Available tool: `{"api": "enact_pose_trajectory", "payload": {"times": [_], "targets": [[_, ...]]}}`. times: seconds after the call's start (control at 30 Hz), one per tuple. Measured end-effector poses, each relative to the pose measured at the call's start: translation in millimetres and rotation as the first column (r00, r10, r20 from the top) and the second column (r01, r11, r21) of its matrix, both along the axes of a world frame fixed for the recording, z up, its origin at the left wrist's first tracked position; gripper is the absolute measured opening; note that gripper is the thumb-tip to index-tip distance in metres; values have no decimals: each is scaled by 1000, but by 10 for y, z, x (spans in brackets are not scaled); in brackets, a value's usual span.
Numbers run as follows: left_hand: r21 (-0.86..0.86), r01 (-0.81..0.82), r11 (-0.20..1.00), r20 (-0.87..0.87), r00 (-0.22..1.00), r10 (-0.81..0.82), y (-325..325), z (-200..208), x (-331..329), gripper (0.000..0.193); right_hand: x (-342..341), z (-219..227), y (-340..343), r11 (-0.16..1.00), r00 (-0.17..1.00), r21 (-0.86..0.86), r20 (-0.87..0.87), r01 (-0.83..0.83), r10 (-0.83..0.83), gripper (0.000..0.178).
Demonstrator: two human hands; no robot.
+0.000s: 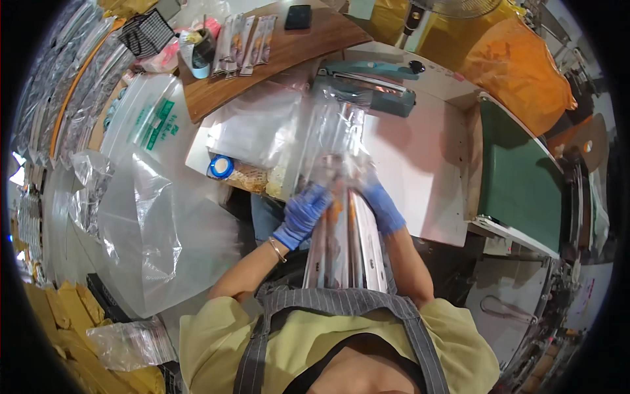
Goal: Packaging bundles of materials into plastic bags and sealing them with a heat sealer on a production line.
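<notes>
A bundle of long, slim printed packets (348, 253) lies lengthwise against my apron and points away from me. A clear plastic bag (338, 128) stretches beyond its far end, and motion blurs the spot where the two meet. My left hand (305, 211), in a blue glove, is closed at the left of the bag's near end. On the opposite side my right hand (382, 205), gloved alike, grips the bag's edge beside the packets; its fingertips are smeared. Just past the bag stands a grey-green impulse sealer (387, 98).
Clear bags (256, 128) are stacked left of my hands, near a blue tape roll (221, 167). Several slim packets (246, 46) and a dark phone (298, 17) rest on a brown board (197, 98). Large plastic bags (151, 230) spread at left; a green panel (518, 177) stands at right.
</notes>
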State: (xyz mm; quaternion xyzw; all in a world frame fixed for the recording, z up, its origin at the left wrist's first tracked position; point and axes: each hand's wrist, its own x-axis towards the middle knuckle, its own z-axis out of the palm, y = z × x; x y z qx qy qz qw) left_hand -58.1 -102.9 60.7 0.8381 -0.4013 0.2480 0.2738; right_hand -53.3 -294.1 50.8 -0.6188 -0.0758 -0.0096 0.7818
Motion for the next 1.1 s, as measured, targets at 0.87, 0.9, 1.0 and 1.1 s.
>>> {"api": "enact_pose_trajectory", "payload": {"times": [0.87, 0.9, 1.0, 1.1], "targets": [[134, 573, 808, -452, 761, -465, -1532, 1803, 1058, 12, -771, 2293, -1022, -450, 630, -608, 767, 654, -120, 38], [41, 612, 790, -378, 742, -554, -1498, 1769, 995, 17, -667, 2181, -881, -381, 632, -623, 766, 684, -119, 37], [-467, 579, 668, -332, 585, -740, -1559, 1308, 836, 38, -417, 1830, -1037, -360, 654, -591, 752, 722, 77, 27], [-821, 341, 458, -459, 84, -885, -1804, 805, 803, 78, 23, 1860, -1303, 31, 719, -718, 695, 695, -9, 19]]}}
